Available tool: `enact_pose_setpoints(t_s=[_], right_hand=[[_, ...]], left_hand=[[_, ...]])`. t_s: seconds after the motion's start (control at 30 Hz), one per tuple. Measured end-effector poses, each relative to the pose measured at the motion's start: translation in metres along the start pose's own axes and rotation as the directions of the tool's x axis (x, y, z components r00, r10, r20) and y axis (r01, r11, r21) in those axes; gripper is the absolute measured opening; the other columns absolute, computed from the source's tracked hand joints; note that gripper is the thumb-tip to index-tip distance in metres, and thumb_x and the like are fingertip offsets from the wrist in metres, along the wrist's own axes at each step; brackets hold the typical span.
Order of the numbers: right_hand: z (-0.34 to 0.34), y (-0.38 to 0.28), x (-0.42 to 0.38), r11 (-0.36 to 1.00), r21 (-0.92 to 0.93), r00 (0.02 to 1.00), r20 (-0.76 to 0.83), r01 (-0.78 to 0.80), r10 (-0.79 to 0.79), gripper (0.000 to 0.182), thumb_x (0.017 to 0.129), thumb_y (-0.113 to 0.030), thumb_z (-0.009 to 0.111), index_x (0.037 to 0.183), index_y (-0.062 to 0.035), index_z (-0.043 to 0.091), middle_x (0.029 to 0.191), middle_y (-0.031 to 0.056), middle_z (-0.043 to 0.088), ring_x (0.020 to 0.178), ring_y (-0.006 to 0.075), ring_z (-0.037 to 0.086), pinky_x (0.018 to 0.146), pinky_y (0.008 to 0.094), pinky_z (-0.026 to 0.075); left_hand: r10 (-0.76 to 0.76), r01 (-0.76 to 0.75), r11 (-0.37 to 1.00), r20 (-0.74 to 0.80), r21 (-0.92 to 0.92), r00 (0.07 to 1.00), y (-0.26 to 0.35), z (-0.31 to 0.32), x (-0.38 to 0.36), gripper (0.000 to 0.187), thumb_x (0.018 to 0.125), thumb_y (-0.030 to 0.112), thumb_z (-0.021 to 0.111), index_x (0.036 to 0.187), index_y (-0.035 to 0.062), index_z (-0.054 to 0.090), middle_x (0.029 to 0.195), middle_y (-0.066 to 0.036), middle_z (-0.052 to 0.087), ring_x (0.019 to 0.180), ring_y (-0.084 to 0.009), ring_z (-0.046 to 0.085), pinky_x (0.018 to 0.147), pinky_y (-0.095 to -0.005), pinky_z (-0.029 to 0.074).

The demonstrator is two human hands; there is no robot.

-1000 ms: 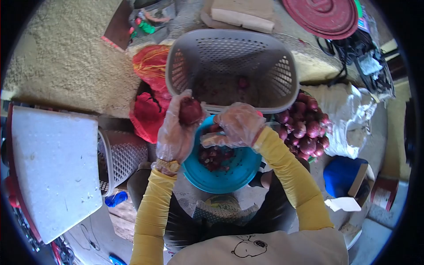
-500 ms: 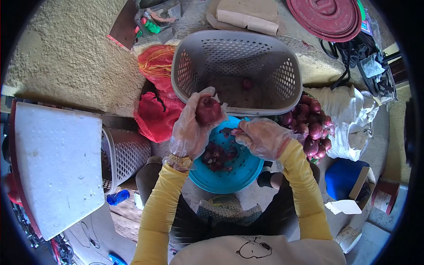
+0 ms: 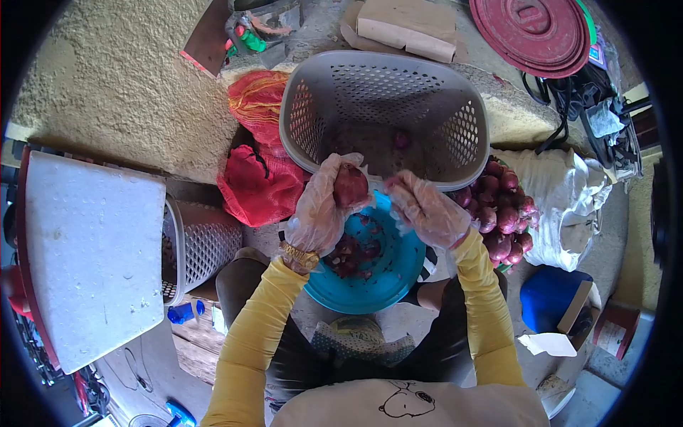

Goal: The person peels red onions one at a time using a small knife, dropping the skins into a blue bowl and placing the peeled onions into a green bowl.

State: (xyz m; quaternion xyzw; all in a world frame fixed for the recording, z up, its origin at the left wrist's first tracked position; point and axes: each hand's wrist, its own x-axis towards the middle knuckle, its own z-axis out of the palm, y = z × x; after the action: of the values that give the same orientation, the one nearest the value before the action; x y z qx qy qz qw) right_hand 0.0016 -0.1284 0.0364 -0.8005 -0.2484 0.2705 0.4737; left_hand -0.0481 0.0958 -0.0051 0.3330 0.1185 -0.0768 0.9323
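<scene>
My left hand (image 3: 318, 206), in a clear plastic glove, is closed around a red onion (image 3: 351, 186) above the near rim of the grey basket. Gloved too, my right hand (image 3: 432, 213) is just right of the onion, apart from it. Its fingers are curled together, and whatever they hold cannot be made out. Under both hands stands a blue basin (image 3: 356, 295) with red onion skins (image 3: 348, 256) and scraps in it. Inside the grey basket (image 3: 384, 64) lies one red onion (image 3: 400, 139).
A heap of red onions (image 3: 506, 213) is at right, beside a white sack (image 3: 562, 192). Red mesh bags (image 3: 263, 185) lie left of the basket. A white board (image 3: 96, 256) and a second basket (image 3: 210, 242) stand at left. A red lid (image 3: 530, 32) is at the back right.
My left hand has shifted slightly right with the onion. The right hand has risen from over the basin toward the basket rim, and its fingers have curled more. The view has shifted slightly.
</scene>
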Motion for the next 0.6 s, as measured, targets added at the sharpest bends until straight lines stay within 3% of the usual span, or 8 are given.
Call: enact_pose_setpoints(t_s=[0.07, 0.17, 0.23, 0.3, 0.37, 0.47, 0.53, 0.6], right_hand=[[-0.003, 0.0, 0.007, 0.99, 0.134, 0.999, -0.033, 0.043, -0.039, 0.028, 0.111, -0.025, 0.051, 0.125, -0.0014, 0.057, 0.088, 0.0049, 0.059, 0.081, 0.0138, 0.057, 0.074, 0.0298, 0.05], [0.005, 0.029, 0.011, 0.963, -0.117, 0.955, -0.148, 0.241, -0.257, 0.026, 0.111, -0.02, 0.05, 0.126, -0.0004, 0.056, 0.087, 0.0051, 0.059, 0.08, 0.015, 0.056, 0.071, 0.0301, 0.049], [0.01, 0.02, 0.012, 0.955, -0.092, 0.931, -0.216, 0.281, -0.295, 0.028, 0.108, -0.024, 0.057, 0.122, -0.0006, 0.059, 0.085, 0.0067, 0.059, 0.078, 0.0173, 0.057, 0.069, 0.0314, 0.048], [0.008, 0.003, 0.013, 0.945, -0.07, 0.902, -0.282, 0.32, -0.326, 0.031, 0.105, -0.029, 0.063, 0.117, -0.0008, 0.062, 0.084, 0.0083, 0.06, 0.077, 0.0197, 0.057, 0.067, 0.0327, 0.048], [0.0, -0.016, 0.019, 0.961, -0.269, 0.991, -0.092, 0.07, -0.098, 0.045, 0.093, -0.045, 0.076, 0.104, -0.0014, 0.068, 0.076, 0.0128, 0.058, 0.072, 0.0279, 0.059, 0.065, 0.037, 0.047], [0.006, -0.01, 0.03, 0.942, -0.307, 0.938, -0.263, 0.138, -0.224, 0.056, 0.082, -0.055, 0.082, 0.091, -0.0011, 0.069, 0.069, 0.0156, 0.055, 0.066, 0.0331, 0.056, 0.063, 0.0412, 0.047], [0.01, -0.004, 0.033, 0.922, -0.346, 0.914, -0.289, 0.177, -0.284, 0.056, 0.083, -0.055, 0.08, 0.091, -0.0005, 0.068, 0.068, 0.0159, 0.055, 0.065, 0.0335, 0.055, 0.062, 0.042, 0.046], [0.012, -0.003, 0.034, 0.898, -0.385, 0.887, -0.31, 0.213, -0.343, 0.057, 0.085, -0.055, 0.079, 0.09, 0.0001, 0.067, 0.067, 0.0161, 0.055, 0.063, 0.0338, 0.054, 0.061, 0.0428, 0.045]], left_hand=[[0.013, -0.014, 0.998, 0.017, 0.062, 1.0, -0.001, 0.004, -0.001, 0.046, 0.11, 0.036, 0.05, 0.139, 0.0014, 0.053, 0.124, -0.014, 0.062, 0.112, -0.0243, 0.064, 0.095, -0.0422, 0.06], [0.304, -0.322, 0.556, 0.174, 0.766, 0.937, -0.008, 0.006, -0.008, 0.044, 0.11, 0.033, 0.049, 0.14, 0.001, 0.053, 0.125, -0.013, 0.061, 0.109, -0.0225, 0.064, 0.096, -0.0388, 0.058], [0.175, -0.173, 0.956, 0.011, 0.236, 0.984, -0.01, 0.004, -0.005, 0.042, 0.11, 0.028, 0.05, 0.141, 0.0012, 0.051, 0.128, -0.012, 0.058, 0.111, -0.0218, 0.063, 0.098, -0.0374, 0.057], [0.116, -0.119, 0.954, 0.025, 0.276, 0.993, -0.003, 0.009, -0.01, 0.042, 0.11, 0.028, 0.049, 0.142, 0.0011, 0.05, 0.129, -0.012, 0.057, 0.113, -0.0219, 0.063, 0.098, -0.0378, 0.057], [0.061, -0.069, 0.945, 0.035, 0.32, 0.998, 0.0, 0.01, -0.013, 0.042, 0.11, 0.028, 0.048, 0.143, 0.001, 0.049, 0.13, -0.011, 0.056, 0.114, -0.022, 0.063, 0.099, -0.0383, 0.057], [0.224, -0.335, 0.361, 0.268, 0.87, 0.937, 0.0, 0.006, -0.006, 0.045, 0.112, 0.032, 0.043, 0.143, -0.0003, 0.048, 0.127, -0.013, 0.058, 0.115, -0.0229, 0.064, 0.1, -0.0393, 0.058], [0.057, -0.066, 0.911, 0.034, 0.408, 0.998, 0.0, 0.007, -0.005, 0.048, 0.113, 0.036, 0.037, 0.142, -0.0018, 0.048, 0.124, -0.015, 0.059, 0.113, -0.023, 0.065, 0.1, -0.0394, 0.058], [0.048, -0.058, 0.935, 0.037, 0.349, 0.998, -0.001, 0.005, -0.006, 0.049, 0.113, 0.037, 0.037, 0.142, -0.0021, 0.048, 0.121, -0.015, 0.061, 0.112, -0.0233, 0.065, 0.099, -0.0397, 0.058]])
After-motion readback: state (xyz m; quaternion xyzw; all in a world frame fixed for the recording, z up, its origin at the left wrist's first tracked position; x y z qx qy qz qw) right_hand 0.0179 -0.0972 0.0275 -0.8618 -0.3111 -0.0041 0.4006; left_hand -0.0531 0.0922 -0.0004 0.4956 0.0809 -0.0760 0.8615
